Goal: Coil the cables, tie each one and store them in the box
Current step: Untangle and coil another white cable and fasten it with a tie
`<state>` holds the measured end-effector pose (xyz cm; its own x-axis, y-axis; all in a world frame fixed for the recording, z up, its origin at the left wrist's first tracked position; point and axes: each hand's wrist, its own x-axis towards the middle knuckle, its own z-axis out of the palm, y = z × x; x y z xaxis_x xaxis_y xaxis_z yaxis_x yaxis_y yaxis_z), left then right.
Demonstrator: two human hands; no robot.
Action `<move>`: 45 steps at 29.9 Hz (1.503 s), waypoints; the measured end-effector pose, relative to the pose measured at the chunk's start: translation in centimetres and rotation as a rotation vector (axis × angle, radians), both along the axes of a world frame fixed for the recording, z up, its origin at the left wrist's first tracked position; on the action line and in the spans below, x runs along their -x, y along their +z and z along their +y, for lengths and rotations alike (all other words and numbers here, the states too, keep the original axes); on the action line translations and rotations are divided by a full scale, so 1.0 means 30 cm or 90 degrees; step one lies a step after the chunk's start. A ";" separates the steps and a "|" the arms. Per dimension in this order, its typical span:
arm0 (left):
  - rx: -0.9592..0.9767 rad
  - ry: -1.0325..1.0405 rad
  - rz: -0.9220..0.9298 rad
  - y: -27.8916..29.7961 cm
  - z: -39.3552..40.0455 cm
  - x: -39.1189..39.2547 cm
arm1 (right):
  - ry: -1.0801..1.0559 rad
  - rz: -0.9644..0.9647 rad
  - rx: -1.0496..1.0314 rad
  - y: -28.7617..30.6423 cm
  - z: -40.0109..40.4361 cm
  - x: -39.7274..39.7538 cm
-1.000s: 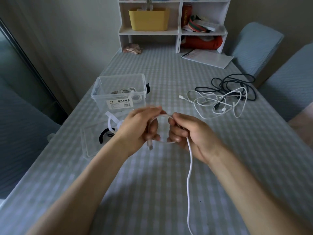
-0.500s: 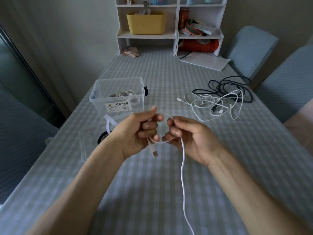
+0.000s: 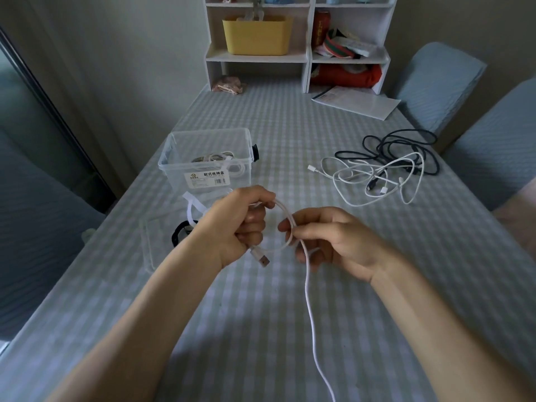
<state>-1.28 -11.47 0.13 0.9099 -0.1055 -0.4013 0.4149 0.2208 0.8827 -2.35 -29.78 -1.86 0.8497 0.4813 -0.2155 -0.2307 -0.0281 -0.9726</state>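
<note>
Above the table's middle, my left hand (image 3: 240, 224) grips a small loop of a white cable (image 3: 309, 300); its USB plug sticks out below the fist. My right hand (image 3: 327, 242) pinches the loop's right side between thumb and fingers, and the cable's long tail hangs down past the frame's lower edge. The clear plastic box (image 3: 174, 158) stands behind my left hand and holds a coiled white cable. White and black tie straps (image 3: 190, 211) lie in front of the box. A tangle of white and black loose cables (image 3: 385, 169) lies at the right.
The box's clear lid (image 3: 150, 245) lies flat at the left near the table edge. A white shelf unit (image 3: 307, 47) with a yellow bin stands at the far end, papers (image 3: 356, 103) in front of it. Two blue-covered chairs (image 3: 435, 85) stand to the right.
The loop has widened between my hands and the plug now points down and to the right. My right hand slid lower along the loop's right side. The view has tilted a little.
</note>
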 end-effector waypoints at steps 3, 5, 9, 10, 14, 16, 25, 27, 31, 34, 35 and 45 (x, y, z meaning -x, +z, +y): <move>0.077 0.057 -0.015 -0.003 0.009 -0.014 | 0.128 0.051 0.026 0.002 -0.018 0.011; 0.144 0.105 -0.034 -0.002 0.027 -0.025 | 0.175 0.074 0.036 0.013 -0.021 0.024; 0.241 0.126 -0.022 -0.011 0.061 -0.042 | -0.206 0.109 -0.096 0.009 -0.013 -0.027; 0.243 0.091 -0.005 -0.014 0.057 -0.039 | -0.304 0.093 -0.112 0.000 -0.009 -0.043; 0.201 0.019 0.034 -0.023 0.012 -0.018 | -0.392 -0.046 0.056 -0.052 0.036 -0.044; 0.211 0.065 0.013 -0.022 -0.001 -0.011 | -0.360 -0.093 0.113 -0.062 0.056 -0.024; 0.433 0.240 -0.023 -0.034 -0.016 -0.014 | -0.105 -0.135 0.100 -0.047 0.088 0.027; 0.452 0.242 -0.029 -0.034 -0.020 -0.008 | -0.077 -0.098 0.085 -0.048 0.085 0.025; 0.465 0.249 -0.038 -0.040 -0.034 0.000 | -0.138 -0.080 -0.025 -0.045 0.085 0.017; 0.415 0.255 -0.056 -0.041 -0.051 0.011 | -0.241 -0.088 -0.094 -0.044 0.083 0.012; 0.397 0.258 -0.063 -0.039 -0.058 0.015 | -0.262 -0.093 -0.103 -0.045 0.085 0.012; 0.173 0.258 -0.113 -0.071 -0.106 0.028 | -0.250 -0.050 -0.200 -0.019 0.103 0.029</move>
